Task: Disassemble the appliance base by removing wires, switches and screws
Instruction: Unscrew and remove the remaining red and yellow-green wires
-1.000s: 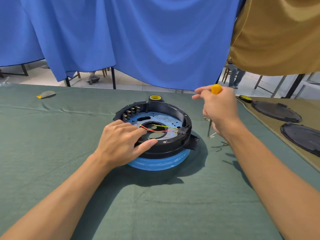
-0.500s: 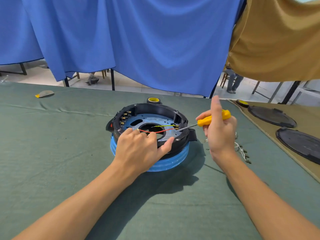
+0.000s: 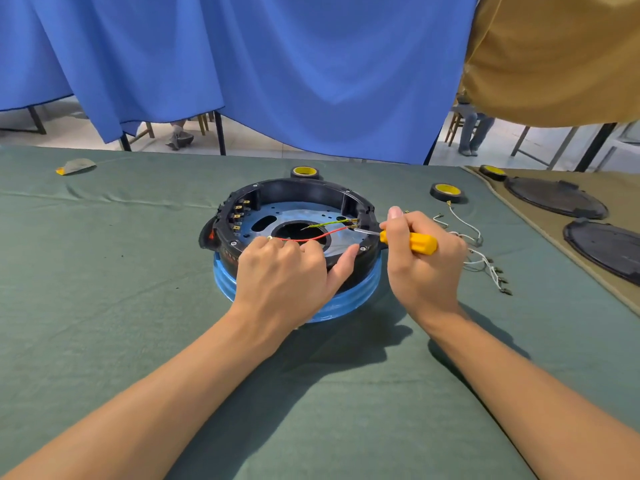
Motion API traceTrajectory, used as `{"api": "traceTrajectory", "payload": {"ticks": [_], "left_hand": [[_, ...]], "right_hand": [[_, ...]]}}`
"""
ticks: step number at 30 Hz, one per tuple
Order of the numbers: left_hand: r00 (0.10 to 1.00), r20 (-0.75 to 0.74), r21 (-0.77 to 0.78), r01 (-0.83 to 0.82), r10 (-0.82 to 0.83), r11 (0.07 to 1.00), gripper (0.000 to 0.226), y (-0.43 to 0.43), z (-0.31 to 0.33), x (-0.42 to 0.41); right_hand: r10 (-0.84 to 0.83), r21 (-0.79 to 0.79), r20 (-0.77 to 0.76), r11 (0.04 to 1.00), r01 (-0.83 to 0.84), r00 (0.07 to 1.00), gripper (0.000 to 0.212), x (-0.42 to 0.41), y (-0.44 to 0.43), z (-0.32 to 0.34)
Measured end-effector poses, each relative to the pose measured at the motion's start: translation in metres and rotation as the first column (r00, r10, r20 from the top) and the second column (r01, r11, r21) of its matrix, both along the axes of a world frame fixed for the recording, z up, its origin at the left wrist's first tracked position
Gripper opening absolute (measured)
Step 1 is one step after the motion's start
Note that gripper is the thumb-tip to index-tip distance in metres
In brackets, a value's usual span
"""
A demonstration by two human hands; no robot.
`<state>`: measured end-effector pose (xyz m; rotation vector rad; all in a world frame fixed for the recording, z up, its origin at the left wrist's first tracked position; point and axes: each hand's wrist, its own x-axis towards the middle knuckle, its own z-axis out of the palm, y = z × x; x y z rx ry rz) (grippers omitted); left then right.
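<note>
**A:** Head view. The appliance base is sitting mid-bench, black ring up, blue skirt down on the green cloth. The left hand is bracing it, fingers curling over the near rim and thumb pressing the outer wall.

**B:** Is it pinching the red wire?

**A:** Cannot tell. The wire's ring end is lying right at the knuckles. The right hand is gripping the yellow screwdriver, fingers wrapping the handle. The tip is reaching into the terminal block at the right rim, where the red and the yellow-green wire are ending.

**B:** Handling?

**A:** I'm judging the shell as light, stiff plastic, likely to skate on cloth (hence the bracing hand). The wires are looking thin and limp. Best taken at the metal terminal, not mid-strand, or the crimp may tear.

**B:** Surroundings?

**A:** Loose wires are lying right of the base, with tape rolls beyond.
</note>
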<state>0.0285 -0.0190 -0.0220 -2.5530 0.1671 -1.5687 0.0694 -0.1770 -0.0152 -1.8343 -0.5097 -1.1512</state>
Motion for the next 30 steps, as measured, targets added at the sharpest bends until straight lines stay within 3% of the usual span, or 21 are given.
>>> {"api": "traceTrajectory", "payload": {"ticks": [7,12,17,30], "left_hand": [[0.999,-0.04,0.032,-0.015,0.016,0.999,0.063,-0.011,0.002,-0.006],[0.994,-0.093,0.058,0.071,-0.065,0.996,0.062,0.002,0.007,-0.006],[0.973,-0.209,0.055,0.109,-0.096,0.992,0.061,0.007,0.01,-0.006],[0.958,-0.267,-0.018,0.108,-0.108,0.994,0.063,0.006,0.012,-0.009]], "right_hand": [[-0.039,-0.053,0.099,0.998,0.045,0.994,0.048,0.004,-0.003,-0.007],[-0.038,-0.125,0.128,0.991,0.054,0.991,0.045,0.006,-0.006,-0.012],[-0.021,-0.153,0.183,0.987,0.049,0.983,0.043,0.005,-0.005,-0.01],[-0.029,-0.149,0.179,0.987,0.056,0.983,0.042,0.003,-0.004,-0.01]]}}
